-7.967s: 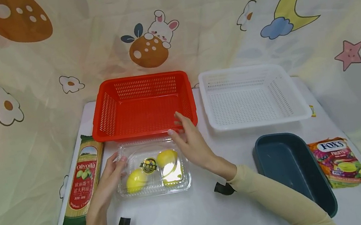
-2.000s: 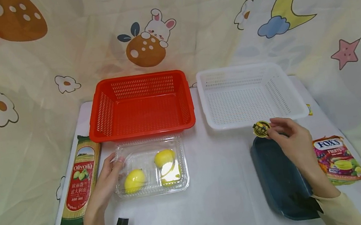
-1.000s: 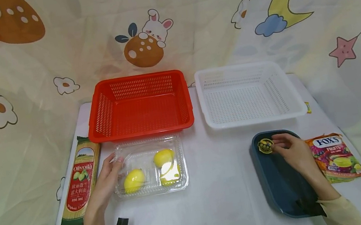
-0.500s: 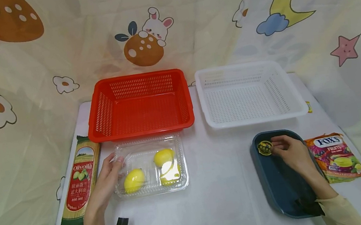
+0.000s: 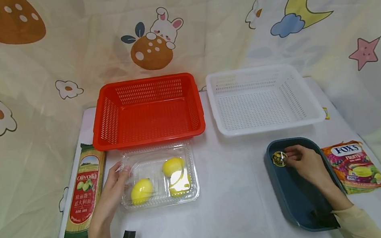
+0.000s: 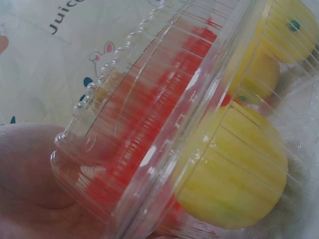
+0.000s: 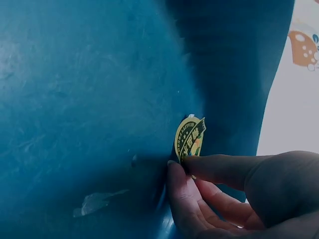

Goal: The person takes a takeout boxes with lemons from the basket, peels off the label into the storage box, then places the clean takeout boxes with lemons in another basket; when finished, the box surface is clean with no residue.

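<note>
- Sticker, round, gold and black, is in my right hand. I pinch its edge between my thumb and finger, and the rest of it pokes out past my fingertips.
- My right hand is over the blue tray, at the end far from me. The sticker is down by the wall there. I cannot tell if it touches the tray.
- My left hand is well apart from the sticker. It grips the left edge of the clear box, close to the back corner.
- Yellow fruits sit inside the box. One is near my left hand, and there is more yellow on the other side, partly under a bright shine.
- The box lies flat on the white table, just in front of the red basket.
- A long spaghetti bag lies by my left arm, on the outer side.
- A candy bag that says FOX'S lies right beside the tray, on the outer side of my right arm.
- The white basket is behind the tray, to the right of the red one. A small yellow thing peeks out by its right side.
</note>
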